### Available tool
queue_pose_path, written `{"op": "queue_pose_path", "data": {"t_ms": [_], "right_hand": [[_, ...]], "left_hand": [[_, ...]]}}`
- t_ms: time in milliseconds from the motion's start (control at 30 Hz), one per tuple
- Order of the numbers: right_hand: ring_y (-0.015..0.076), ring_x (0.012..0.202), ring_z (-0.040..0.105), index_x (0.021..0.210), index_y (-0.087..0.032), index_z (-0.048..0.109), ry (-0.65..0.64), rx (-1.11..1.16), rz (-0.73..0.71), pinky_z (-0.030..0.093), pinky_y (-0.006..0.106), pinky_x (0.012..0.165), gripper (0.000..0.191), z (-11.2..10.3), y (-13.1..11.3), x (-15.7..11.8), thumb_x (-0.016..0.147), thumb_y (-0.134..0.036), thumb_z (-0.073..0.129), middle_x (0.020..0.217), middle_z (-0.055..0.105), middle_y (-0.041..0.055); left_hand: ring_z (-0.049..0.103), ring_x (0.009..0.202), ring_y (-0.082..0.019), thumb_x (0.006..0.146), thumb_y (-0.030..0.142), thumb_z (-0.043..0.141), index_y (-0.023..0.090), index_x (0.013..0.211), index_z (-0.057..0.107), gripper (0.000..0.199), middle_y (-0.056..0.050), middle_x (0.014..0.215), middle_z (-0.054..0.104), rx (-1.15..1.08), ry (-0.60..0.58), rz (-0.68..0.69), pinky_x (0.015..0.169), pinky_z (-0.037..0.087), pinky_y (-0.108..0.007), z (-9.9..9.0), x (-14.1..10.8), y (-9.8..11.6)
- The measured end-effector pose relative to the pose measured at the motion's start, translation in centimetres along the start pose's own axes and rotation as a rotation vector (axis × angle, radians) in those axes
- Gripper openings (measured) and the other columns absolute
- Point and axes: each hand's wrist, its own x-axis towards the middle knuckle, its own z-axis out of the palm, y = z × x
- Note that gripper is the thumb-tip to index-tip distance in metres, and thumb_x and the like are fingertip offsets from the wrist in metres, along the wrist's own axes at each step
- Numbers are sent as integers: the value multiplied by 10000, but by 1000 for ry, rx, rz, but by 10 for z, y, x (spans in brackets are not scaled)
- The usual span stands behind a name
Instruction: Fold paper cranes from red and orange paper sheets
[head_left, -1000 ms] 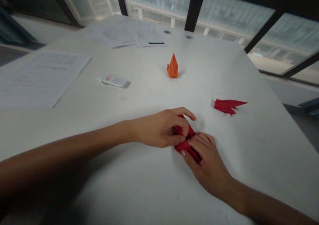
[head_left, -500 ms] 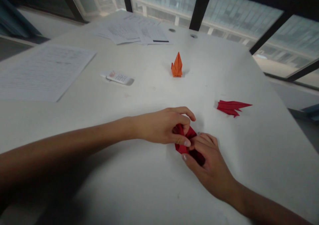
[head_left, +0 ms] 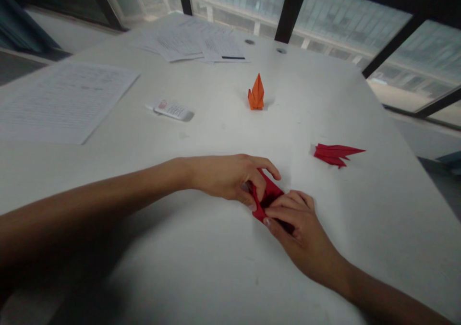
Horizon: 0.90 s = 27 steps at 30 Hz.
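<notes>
"Across the table point(head_left: 201, 267), noticing any change?"

"Drawing the left hand point(head_left: 232, 174) back from the right hand point(head_left: 304, 231), baring more red paper point(head_left: 272, 190) just right of centre; perhaps opening it up."

"Holding it?"

"Yes, pinching it with both."

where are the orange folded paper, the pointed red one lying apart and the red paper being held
Orange folded paper point(head_left: 257, 96), head view: middle of its body.
Pointed red paper point(head_left: 330, 153), head view: its folded body.
Held red paper point(head_left: 272, 190), head view: its uncovered upper part.
</notes>
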Motion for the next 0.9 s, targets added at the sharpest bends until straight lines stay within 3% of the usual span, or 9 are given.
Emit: {"op": "queue_pose_path", "data": {"t_ms": [133, 300, 567, 733, 900], "right_hand": [[177, 860, 565, 821, -243, 641, 12, -9, 23, 308, 439, 950, 143, 1, -1, -1, 919, -142, 666, 819, 664, -55], [182, 821, 518, 734, -208, 537, 61, -20, 24, 344, 423, 871, 188, 5, 0, -2, 874, -123, 629, 806, 604, -24], [221, 962, 581, 928, -293, 710, 74, -54, 32, 342, 455, 944, 11, 7, 3, -4, 934, -284, 706, 975, 676, -9], [210, 966, 590, 883, -323, 735, -4, -31, 29, 321, 467, 985, 140, 1, 2, -1, 954, -222, 670, 982, 676, -26], [218, 985, 583, 835, -294, 712, -23, -5, 29, 319, 478, 984, 130, -2, 0, 1, 936, -219, 680, 987, 673, -24]], "left_hand": [[692, 1049, -176, 899, 191, 727, 189, 880, 756, 35, -76, 1378, 600, 48, 15, -7, 890, 515, -253, 0, 1, -2], [635, 775, -108, 898, 297, 737, 140, 799, 651, 204, -99, 1250, 626, 123, 108, -29, 781, 498, -258, 4, 3, -3], [647, 808, -110, 891, 298, 749, 148, 803, 705, 179, -72, 1213, 658, 115, 162, -62, 804, 490, -251, 8, 6, 0], [651, 811, -119, 891, 304, 750, 149, 798, 707, 185, -76, 1203, 665, 101, 179, -60, 812, 497, -265, 10, 7, 3], [652, 832, -127, 885, 286, 754, 149, 786, 686, 182, -79, 1190, 663, 85, 192, -52, 828, 495, -270, 12, 7, 4]]}}
